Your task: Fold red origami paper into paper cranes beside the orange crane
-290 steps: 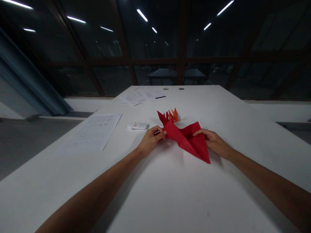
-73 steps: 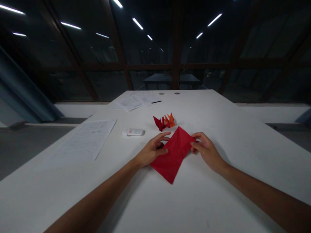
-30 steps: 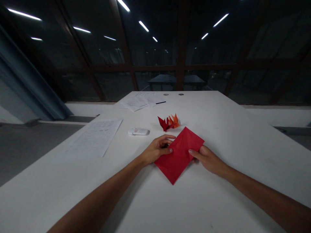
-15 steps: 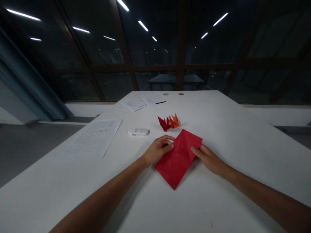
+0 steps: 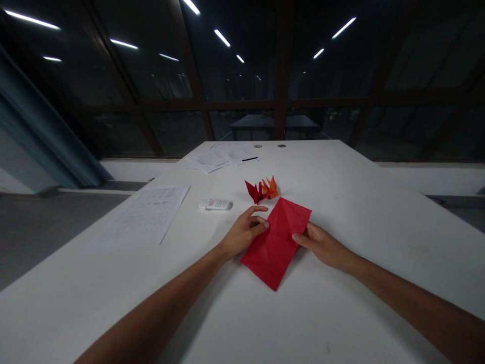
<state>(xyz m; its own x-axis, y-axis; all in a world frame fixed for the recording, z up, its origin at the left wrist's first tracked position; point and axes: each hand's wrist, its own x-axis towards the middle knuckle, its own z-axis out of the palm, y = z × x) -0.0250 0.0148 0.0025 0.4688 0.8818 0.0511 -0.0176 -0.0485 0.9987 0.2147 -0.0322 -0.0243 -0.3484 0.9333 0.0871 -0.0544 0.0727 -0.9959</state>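
Observation:
A creased sheet of red origami paper (image 5: 276,245) is held tilted just above the white table (image 5: 341,313). My right hand (image 5: 322,244) grips its right edge, thumb on top and the other fingers behind the sheet. At the left edge is my left hand (image 5: 244,232), thumb tip against the paper and index finger stretched out beyond it; whether fingers lie under the sheet is hidden. Just past the paper stand a dark red folded paper crane (image 5: 254,192) and an orange folded paper crane (image 5: 271,187), close together.
Left of the cranes lies a small white object with printing (image 5: 215,205). A printed sheet (image 5: 144,215) rests at the table's left side, with more papers (image 5: 214,157) and a thin black strip (image 5: 249,159) farther back. Two small round discs (image 5: 281,146) sit by the far edge.
The red paper has turned slightly, its near corner shifting right and up. My right hand has moved a little left, and my left index finger has lifted off the paper's edge.

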